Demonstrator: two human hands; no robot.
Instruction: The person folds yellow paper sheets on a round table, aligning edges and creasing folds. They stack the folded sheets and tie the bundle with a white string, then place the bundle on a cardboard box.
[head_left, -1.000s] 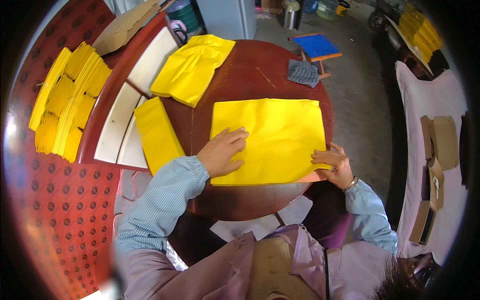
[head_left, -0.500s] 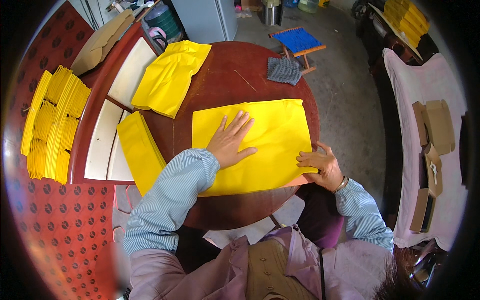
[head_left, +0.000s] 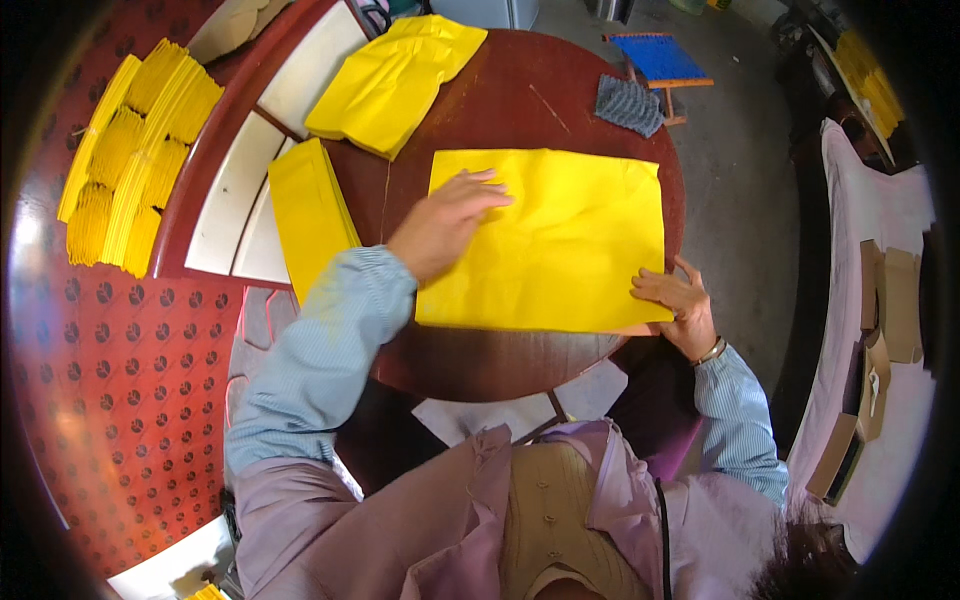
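Observation:
A flat yellow sheet [head_left: 560, 235], paper or thin cloth, lies on the round dark-red table [head_left: 520, 362]. My left hand [head_left: 452, 222] is over its left edge, palm down, fingers stretched and slightly blurred. Whether its fingertips touch the sheet I cannot tell. At the near right corner, my right hand [head_left: 685, 308] holds the sheet with its fingers on top; the thumb is hidden, and one finger sticks up. A salmon-coloured strip [head_left: 637, 330] peeks out below the near edge. Further left are a creased yellow piece [head_left: 395, 85] and a folded yellow stack [head_left: 312, 210].
Left of the table stands a cabinet with white panels [head_left: 222, 220], and thick yellow bundles [head_left: 140, 160] lie beyond it. A grey knitted cloth [head_left: 628, 104] rests by the far right edge. Behind is a blue-seated stool [head_left: 662, 58]. Open cardboard boxes [head_left: 900, 300] lie at far right.
My left hand has slid from the middle of the sheet to its left edge. My right hand stays at the near right corner. The whole view has shifted, with the table now higher and further right.

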